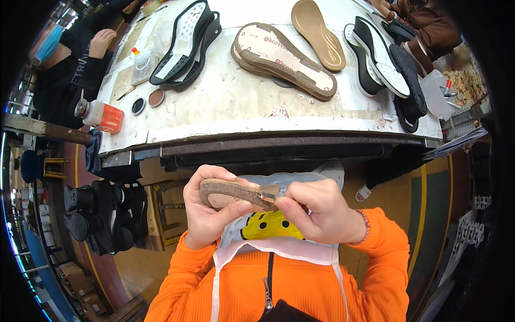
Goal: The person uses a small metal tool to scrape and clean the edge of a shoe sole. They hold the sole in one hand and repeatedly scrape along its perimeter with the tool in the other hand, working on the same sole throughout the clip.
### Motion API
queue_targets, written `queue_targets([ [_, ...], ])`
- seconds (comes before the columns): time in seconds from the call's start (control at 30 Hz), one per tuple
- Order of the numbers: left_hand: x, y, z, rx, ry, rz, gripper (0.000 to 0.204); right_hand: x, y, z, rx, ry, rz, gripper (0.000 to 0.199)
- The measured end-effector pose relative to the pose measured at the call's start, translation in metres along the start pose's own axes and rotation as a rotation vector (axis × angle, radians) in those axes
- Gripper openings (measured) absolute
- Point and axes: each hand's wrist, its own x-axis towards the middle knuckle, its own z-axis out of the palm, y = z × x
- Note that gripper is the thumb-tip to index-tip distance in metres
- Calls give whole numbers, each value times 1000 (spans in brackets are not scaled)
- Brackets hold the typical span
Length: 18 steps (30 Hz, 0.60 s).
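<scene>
Head view: brown sole (229, 191) between thumb and fingers of left hand (203, 216)

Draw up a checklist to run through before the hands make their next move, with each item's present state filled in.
1. Left hand has hold of the sole: ok, thumb and fingers on it.
2. Right hand at the sole's other end: ok, thumb and fingers closed there.
3. What the right hand pinches: cannot tell, too small and partly covered.
4. Sole resting on the table: not ok, held up in front of its near edge.
5. Stacked soles with similar brown edges in view: ok, on the table.
6. Red-labelled bottle away from both hands: ok, by the table's left edge.
</scene>
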Motion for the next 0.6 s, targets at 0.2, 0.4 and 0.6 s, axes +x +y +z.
queue_targets([
  [0.2,-2,-4,0,48,-9,-53,40,1,3,-6,230,346,-5,19],
  [0.4,-4,-3,-2,104,-3,-54,43,9,10,9,399,-40,112,23],
  [0.6,-3,6,-5,169,-23,-75,36,5,1,-4,564,14,326,20],
])
